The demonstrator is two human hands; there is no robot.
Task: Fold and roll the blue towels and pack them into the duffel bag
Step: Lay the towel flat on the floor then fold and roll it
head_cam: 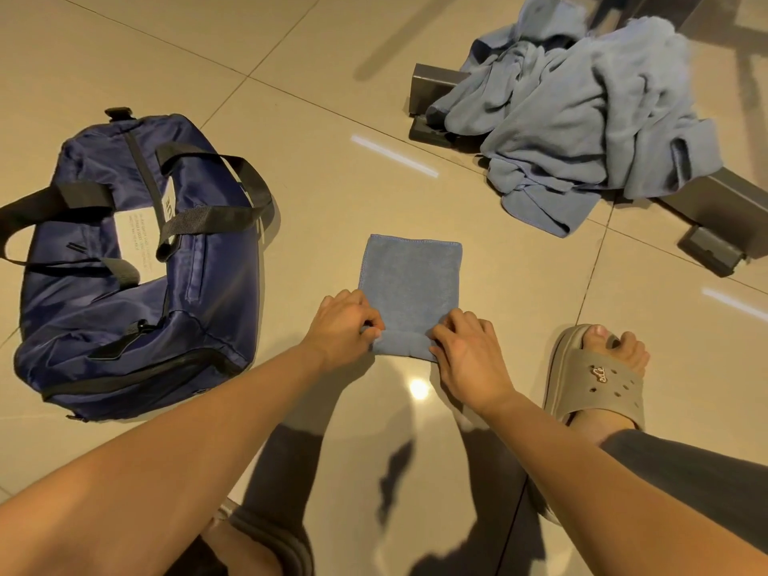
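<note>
Now the folded blue towel (411, 280) is lying flat on the tiled floor (332, 139) right in front of the crouching person, its near end already turned over into the start of a roll. The left hand (343, 324) and right hand (465, 351) are each pinching one side of that rolled lip, fingers curled over it. To do this well, I'd say both hands should be advancing together and pulling the roll snug, so the edges are lining up and the cloth isn't coning to one side. The navy duffel bag (124, 309) is sitting near on the left, apart from the towel. A heap of loose blue towels (582, 118) is waiting well apart, draped over a dark metal frame (706, 201).
</note>
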